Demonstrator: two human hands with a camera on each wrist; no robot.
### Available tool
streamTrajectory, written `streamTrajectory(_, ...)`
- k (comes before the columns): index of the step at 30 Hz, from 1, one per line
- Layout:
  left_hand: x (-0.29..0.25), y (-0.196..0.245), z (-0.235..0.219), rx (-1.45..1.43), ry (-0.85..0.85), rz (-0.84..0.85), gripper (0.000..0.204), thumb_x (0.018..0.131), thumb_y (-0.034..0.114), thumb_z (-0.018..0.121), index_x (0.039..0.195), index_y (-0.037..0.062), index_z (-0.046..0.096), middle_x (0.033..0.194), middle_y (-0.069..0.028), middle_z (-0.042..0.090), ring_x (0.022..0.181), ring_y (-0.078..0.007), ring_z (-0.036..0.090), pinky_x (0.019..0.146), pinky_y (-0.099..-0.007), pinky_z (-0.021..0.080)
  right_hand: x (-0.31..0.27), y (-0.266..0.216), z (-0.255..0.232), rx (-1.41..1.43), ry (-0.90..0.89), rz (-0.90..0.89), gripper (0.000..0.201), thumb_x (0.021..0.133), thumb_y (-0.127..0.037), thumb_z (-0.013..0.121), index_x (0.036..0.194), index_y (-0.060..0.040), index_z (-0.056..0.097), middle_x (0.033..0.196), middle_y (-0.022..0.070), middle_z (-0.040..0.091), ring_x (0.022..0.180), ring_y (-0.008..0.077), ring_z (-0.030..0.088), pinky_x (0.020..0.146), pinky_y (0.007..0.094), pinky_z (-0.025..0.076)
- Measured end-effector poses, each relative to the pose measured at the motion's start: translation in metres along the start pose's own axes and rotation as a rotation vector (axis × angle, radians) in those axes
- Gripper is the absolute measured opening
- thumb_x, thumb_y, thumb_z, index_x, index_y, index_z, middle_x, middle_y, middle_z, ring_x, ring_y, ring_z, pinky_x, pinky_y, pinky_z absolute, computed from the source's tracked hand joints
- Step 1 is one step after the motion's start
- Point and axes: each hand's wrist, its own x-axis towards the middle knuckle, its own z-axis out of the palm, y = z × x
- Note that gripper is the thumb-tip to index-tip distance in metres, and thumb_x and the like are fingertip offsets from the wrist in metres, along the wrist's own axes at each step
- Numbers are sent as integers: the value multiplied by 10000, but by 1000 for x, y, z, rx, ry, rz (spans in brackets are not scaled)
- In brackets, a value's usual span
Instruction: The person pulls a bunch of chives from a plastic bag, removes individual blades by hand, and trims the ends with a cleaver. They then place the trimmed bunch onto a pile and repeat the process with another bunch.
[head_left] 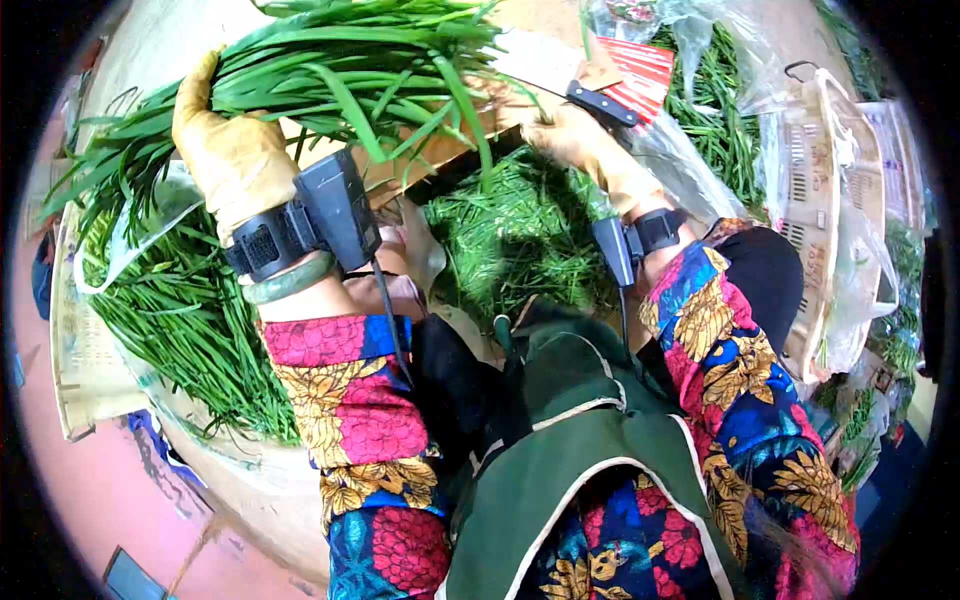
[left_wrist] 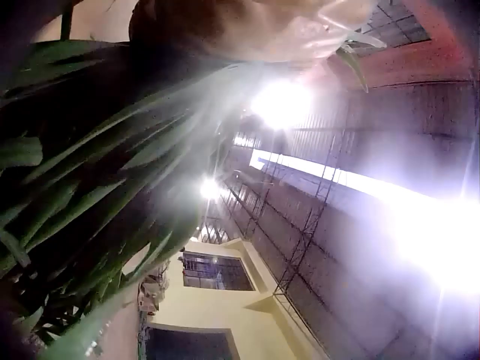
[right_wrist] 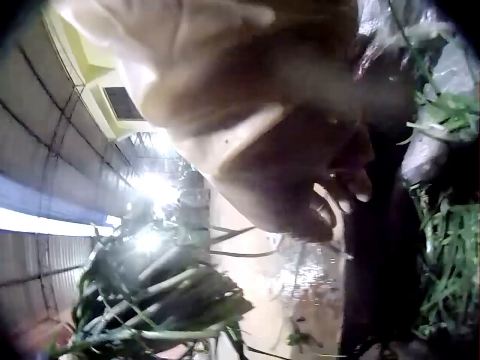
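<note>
No legible writing anywhere. Left hand [head_left: 228, 150] curled around green chive bunch [head_left: 340, 70]; right hand [head_left: 575, 135] gripping black-handled knife [head_left: 560, 75].

glove [head_left: 232, 150]: matt tan rubber | knife [head_left: 560, 75]: pale metal blade, black plastic handle | basket [head_left: 812, 200]: cream slotted plastic | bags [head_left: 700, 170]: clear glossy film | sleeve [head_left: 345, 400]: floral cloth
</note>
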Motion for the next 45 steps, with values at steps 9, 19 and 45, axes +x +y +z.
streamTrajectory(9,-23,24,27,160,91,83,363,822,-156,536,1166,-45,565,1129,-165,611,986,-243,614,902,-346,531,33,-96,-57,551,53,148,216,842,-245,681,970,-77,637,840,5,641,761,95,587,719,241,480)
streamTrajectory(19,-25,59,36,-539,-239,-153,218,853,157,622,1013,10,610,970,-101,637,961,-231,597,918,-389,462,-3,-137,-110,211,245,-146,326,858,-247,659,1084,-15,628,910,52,654,841,126,611,764,263,480)
streamTrajectory(45,-103,153,148,-102,-130,20,190,740,68,723,900,6,640,874,-48,629,810,-165,610,761,-293,507,-62,-141,-52,159,179,-110,131,870,-140,630,896,-24,577,781,48,607,719,122,530,659,303,452)
